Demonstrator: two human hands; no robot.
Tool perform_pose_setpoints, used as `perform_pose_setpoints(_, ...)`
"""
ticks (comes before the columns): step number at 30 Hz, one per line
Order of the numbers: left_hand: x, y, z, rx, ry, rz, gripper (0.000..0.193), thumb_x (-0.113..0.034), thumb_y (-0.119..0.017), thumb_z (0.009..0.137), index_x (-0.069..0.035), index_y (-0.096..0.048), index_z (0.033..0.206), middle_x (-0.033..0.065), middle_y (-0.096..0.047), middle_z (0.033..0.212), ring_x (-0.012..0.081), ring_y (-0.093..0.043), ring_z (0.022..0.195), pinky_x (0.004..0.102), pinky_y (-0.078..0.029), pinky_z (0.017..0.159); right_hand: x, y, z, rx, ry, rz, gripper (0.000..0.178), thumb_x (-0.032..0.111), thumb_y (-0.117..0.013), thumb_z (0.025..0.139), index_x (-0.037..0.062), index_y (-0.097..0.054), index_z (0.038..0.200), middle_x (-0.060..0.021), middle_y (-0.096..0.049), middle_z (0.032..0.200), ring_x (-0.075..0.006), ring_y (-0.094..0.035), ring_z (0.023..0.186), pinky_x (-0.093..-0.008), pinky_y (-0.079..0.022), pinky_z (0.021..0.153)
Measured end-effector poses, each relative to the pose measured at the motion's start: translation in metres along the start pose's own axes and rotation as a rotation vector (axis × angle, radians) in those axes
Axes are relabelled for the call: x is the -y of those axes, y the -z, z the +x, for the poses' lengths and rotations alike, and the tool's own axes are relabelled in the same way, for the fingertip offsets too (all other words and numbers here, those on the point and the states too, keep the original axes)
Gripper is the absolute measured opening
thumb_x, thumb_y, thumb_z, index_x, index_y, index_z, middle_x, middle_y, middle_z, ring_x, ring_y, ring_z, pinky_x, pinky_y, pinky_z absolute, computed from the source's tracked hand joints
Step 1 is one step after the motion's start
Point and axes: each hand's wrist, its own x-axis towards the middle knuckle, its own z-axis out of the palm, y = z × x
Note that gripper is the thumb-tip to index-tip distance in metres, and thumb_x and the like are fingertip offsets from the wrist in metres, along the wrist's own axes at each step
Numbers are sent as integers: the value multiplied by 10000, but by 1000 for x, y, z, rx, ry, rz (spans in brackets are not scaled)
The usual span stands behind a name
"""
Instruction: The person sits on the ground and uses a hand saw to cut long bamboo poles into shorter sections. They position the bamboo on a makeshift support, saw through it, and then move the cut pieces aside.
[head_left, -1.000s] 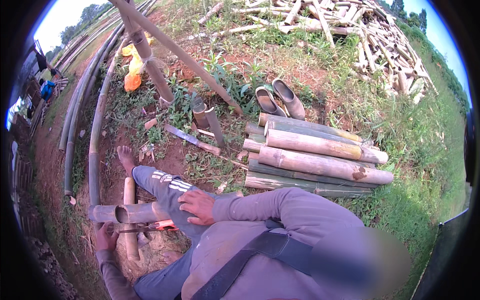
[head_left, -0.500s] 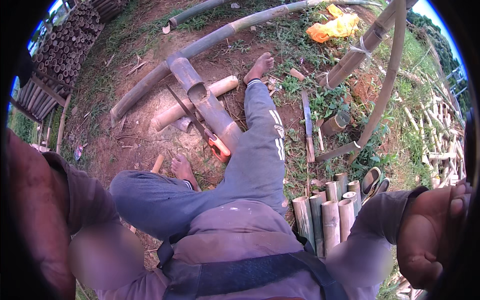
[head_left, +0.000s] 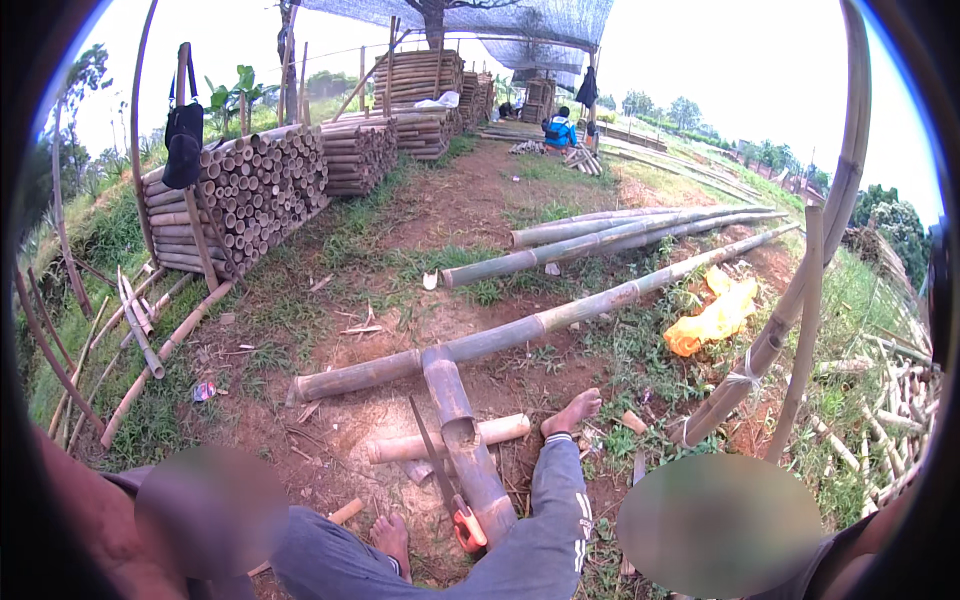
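Note:
Only my left forearm [head_left: 95, 525] shows at the lower left edge and my right forearm [head_left: 860, 550] at the lower right; both hands are out of the picture. Between my stretched legs lies a handsaw [head_left: 440, 470] with an orange handle, resting against a thick bamboo piece [head_left: 480, 490]. That piece has a notch cut in its upper side. Its far end meets a long bamboo pole [head_left: 510, 330] lying across the ground. Under it, crosswise, is a shorter pale bamboo length [head_left: 500, 430]. Neither hand touches the saw or the bamboo.
Stacked bamboo [head_left: 265, 185] stands at the far left, a dark bag [head_left: 184, 145] hanging beside it. More poles [head_left: 600, 235] lie ahead. An orange-yellow plastic sheet [head_left: 712, 312] and tied upright poles [head_left: 775, 330] are at right. A person in blue [head_left: 562, 128] sits far off. Blurred patches hide both lower sides.
The view has tilted up, bringing the stacks, netting and distant person in. My right hand has left the picture, and the upright bamboo pieces at lower right no longer show. The saw stays put.

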Motion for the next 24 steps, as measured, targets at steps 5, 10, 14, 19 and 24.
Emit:
perform_pose_setpoints(5, -8, 10, 14, 31, 16, 63, 429, -285, -665, 1025, 30, -653, 1315, 68, -689, 1029, 118, -598, 853, 231, -468, 742, -41, -102, -139, 298, -685, 81, 544, 310, -568, 1080, -105, -509, 1429, -160, -656, 1098, -220, -626, 937, -358, -519, 795)
perform_pose_setpoints(10, -15, 18, 8, 42, -80, 114, 478, -328, -674, 1017, 30, -639, 1330, 64, -675, 1014, 113, -577, 835, 233, -456, 723, -32, -161, -220, 561, -881, 88, 541, 311, -552, 1087, -108, -510, 1426, -164, -660, 1094, -220, -629, 930, -358, -523, 793)
perform_pose_setpoints(14, 5, 11, 3, 31, -105, 90, 517, -363, -682, 1010, 30, -628, 1342, 61, -664, 1002, 108, -561, 820, 234, -447, 707, -65, -147, -182, 439, -723, 28, 538, 312, -539, 1092, -110, -511, 1424, -167, -664, 1090, -220, -631, 925, -358, -526, 791)
perform_pose_setpoints(19, 19, 6, -20, 29, -56, 116, 568, -406, -691, 1002, 30, -614, 1357, 58, -650, 988, 103, -540, 802, 236, -436, 687, -67, -101, -111, 190, -387, -4, 536, 314, -523, 1099, -113, -512, 1422, -172, -668, 1086, -221, -633, 919, -358, -530, 788)
perform_pose_setpoints(24, 17, 1, -19, 1, -102, 94, 619, -449, -701, 993, 30, -600, 1372, 54, -636, 973, 97, -520, 783, 238, -425, 668, -43, -58, -33, -4, 37, -14, 534, 315, -507, 1105, -116, -513, 1419, -176, -673, 1082, -221, -636, 912, -359, -534, 786)
